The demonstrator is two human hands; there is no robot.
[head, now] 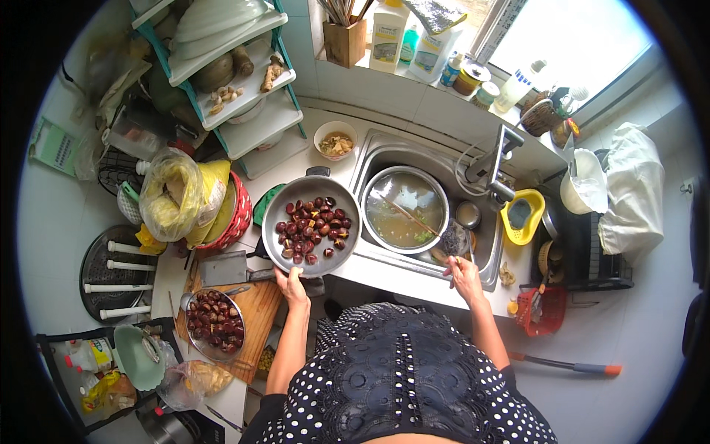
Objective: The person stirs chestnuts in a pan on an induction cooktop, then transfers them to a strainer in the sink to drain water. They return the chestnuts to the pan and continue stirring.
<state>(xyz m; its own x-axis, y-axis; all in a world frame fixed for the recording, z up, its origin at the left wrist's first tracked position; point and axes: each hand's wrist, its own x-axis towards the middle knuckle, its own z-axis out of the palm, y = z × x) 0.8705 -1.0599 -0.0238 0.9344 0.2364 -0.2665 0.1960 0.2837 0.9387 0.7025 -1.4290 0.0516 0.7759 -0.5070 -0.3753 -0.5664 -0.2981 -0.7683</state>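
Note:
My left hand grips the near edge of a round grey pan, thumb over the rim. Inside the pan lie many glossy brown chestnuts, several with cuts showing yellow flesh. My right hand hovers at the front edge of the steel sink, its fingertips close together. Whether something small is between them is unclear. Just beyond it are a dark mesh scrubber and a ladle. A metal basin of cloudy water stands in the sink, with a chopstick across it.
Left of the pan, a cleaver and a bowl of chestnuts rest on a wooden cutting board. A small bowl of food stands behind. The faucet and a yellow basket are at the right.

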